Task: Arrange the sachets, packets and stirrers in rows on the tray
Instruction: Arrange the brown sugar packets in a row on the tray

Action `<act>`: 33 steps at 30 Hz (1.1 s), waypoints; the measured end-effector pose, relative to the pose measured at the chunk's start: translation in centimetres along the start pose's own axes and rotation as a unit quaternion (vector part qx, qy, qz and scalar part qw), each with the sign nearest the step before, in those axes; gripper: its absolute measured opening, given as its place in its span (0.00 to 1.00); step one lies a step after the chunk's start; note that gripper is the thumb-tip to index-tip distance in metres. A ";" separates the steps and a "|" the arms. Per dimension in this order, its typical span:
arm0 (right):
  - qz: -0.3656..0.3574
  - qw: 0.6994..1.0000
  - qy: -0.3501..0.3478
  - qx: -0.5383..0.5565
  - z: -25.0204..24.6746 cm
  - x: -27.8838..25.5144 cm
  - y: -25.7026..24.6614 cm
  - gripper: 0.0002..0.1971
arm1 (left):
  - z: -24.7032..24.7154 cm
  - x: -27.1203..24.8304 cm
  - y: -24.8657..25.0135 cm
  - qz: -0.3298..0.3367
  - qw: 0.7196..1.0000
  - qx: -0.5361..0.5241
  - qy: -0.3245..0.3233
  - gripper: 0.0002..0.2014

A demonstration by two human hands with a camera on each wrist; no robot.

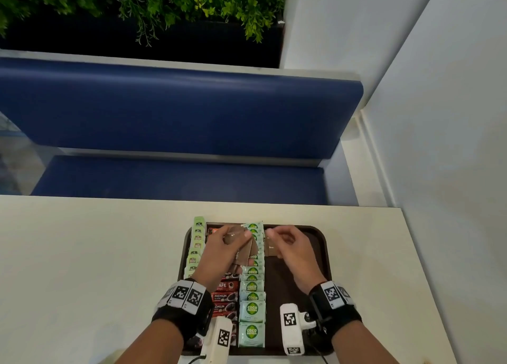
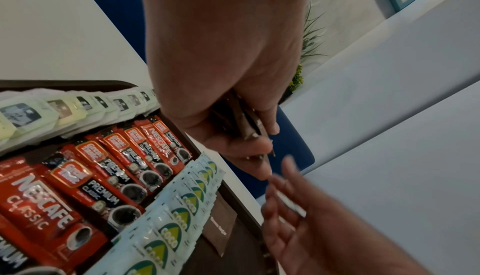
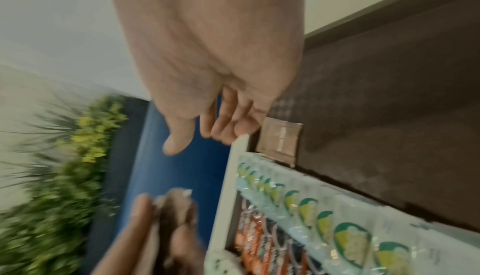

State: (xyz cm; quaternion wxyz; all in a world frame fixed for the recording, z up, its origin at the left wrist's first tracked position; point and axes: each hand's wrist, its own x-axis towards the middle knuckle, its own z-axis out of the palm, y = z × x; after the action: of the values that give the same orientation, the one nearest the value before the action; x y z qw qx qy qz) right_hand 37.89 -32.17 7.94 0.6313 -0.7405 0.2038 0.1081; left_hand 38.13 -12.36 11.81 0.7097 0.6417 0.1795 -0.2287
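A dark brown tray (image 1: 290, 278) holds a row of pale green packets (image 1: 196, 243), a row of red coffee sachets (image 1: 223, 298) and a row of light blue Coco sachets (image 1: 251, 308). One brown sachet (image 1: 272, 247) lies flat at the tray's far end, right of the Coco row. My left hand (image 1: 233, 237) grips a fan of brown sachets (image 1: 245, 250) above the far end of the rows. My right hand (image 1: 282, 240) hovers just over the lying brown sachet (image 3: 280, 142). Its fingers (image 3: 226, 127) are loosely bent and hold nothing.
The tray sits on a cream table (image 1: 96, 254) whose right edge is near a white wall (image 1: 452, 171). A blue bench (image 1: 164, 111) and a planter with green plants (image 1: 164, 4) lie beyond. The tray's right half (image 3: 389, 94) is bare.
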 end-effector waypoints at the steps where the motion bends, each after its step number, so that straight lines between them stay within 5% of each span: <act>1: -0.010 0.999 -0.048 0.008 0.1 -0.7 -1.2 0.21 | 0.4 -0.1 0.2 0.000 1.000 0.001 -0.007 0.15; 5: -0.038 0.992 -0.116 -0.030 0.4 -2.0 -3.1 0.28 | 2.1 -0.4 1.0 -0.027 0.998 -0.023 -0.051 0.19; 9: -0.029 0.996 -0.089 -0.006 -0.6 -2.4 -3.8 0.20 | 2.3 -0.6 1.7 -0.066 0.991 -0.075 -0.088 0.18; 13: -0.016 0.997 -0.067 0.031 -1.7 -3.2 -4.0 0.16 | 1.8 -1.5 1.6 -0.024 0.989 -0.066 -0.128 0.16; 20: 0.042 0.993 -0.106 0.019 -3.5 -4.2 -4.6 0.08 | 1.2 -1.7 0.7 0.029 0.998 -0.026 -0.051 0.17; 27: 0.071 0.987 -0.132 0.058 -3.1 -4.4 -4.1 0.11 | 1.3 -1.8 1.2 0.041 0.997 -0.018 -0.066 0.18; 33: 0.069 0.986 0.009 0.154 -3.4 -1.8 -2.7 0.07 | 0.9 -2.0 0.6 0.018 0.998 -0.013 -0.053 0.16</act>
State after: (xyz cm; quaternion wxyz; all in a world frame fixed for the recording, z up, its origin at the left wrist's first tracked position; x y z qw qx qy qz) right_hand 37.13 -34.83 11.73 0.7267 -0.6195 0.2749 0.1121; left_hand 36.79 -12.99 13.45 0.7305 0.6224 0.1332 -0.2475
